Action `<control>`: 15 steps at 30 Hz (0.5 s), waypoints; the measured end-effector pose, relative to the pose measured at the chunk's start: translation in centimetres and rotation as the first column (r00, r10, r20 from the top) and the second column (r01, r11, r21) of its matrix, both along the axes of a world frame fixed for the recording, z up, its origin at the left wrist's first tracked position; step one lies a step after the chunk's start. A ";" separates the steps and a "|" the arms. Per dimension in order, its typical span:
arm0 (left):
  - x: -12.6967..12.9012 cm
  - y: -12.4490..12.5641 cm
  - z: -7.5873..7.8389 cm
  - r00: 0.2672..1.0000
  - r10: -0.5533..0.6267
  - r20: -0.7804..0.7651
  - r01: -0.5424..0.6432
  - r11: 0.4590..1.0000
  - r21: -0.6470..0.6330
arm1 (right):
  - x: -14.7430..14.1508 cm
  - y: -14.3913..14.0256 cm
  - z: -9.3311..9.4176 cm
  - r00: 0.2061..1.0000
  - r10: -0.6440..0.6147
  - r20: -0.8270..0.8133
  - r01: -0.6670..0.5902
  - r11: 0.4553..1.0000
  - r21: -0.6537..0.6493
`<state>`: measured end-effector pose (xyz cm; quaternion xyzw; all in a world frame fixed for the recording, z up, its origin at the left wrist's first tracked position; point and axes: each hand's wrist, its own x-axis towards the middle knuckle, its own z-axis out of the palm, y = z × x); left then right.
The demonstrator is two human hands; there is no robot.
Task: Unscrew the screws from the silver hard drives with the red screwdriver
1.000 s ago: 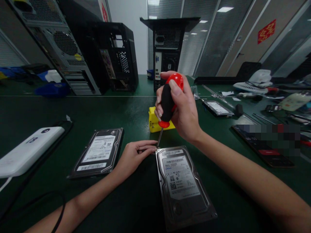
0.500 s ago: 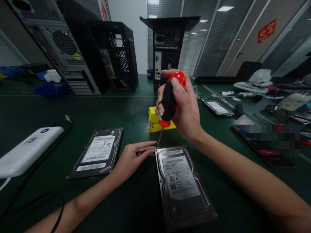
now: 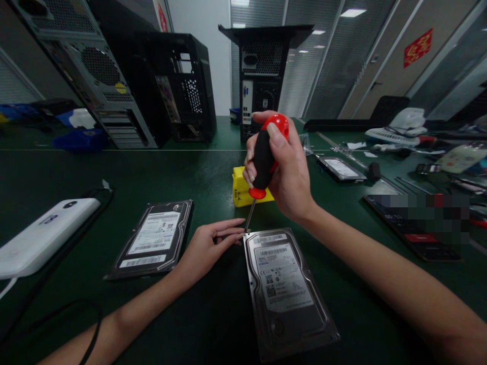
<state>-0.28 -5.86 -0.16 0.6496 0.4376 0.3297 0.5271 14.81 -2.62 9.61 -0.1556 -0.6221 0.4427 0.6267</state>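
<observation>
My right hand (image 3: pixel 283 162) is wrapped round the black and red handle of a screwdriver (image 3: pixel 262 157), its thumb high on the grip. The shaft slants down to the far left corner of a silver hard drive (image 3: pixel 285 284), which lies label up in front of me. Whatever sits under the tip is too small to make out. At that same corner, my left hand (image 3: pixel 213 241) grips the drive's edge with thumb and fingertips, the index finger stretched out beside the screwdriver tip. Behind the shaft stands a yellow block-like object (image 3: pixel 240 188), partly hidden by my right hand.
A second hard drive (image 3: pixel 154 238) lies left, beside a white power bank (image 3: pixel 49 233) and black cable. Right are a phone (image 3: pixel 414 228), another hard drive (image 3: pixel 340 169) and scattered tools. Computer cases (image 3: pixel 190 91) stand at the back of the green table (image 3: pixel 152 172).
My right hand and the screwdriver handle have shifted very slightly left. My left index finger has risen a little; the hard drive stays in place.
</observation>
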 end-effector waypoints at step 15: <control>0.5 0.4 0.2 0.909 0.065 -0.412 0.132 0.892 0.432 | 1.4 1.0 0.9 0.997 -0.065 -0.027 0.067 0.995 0.078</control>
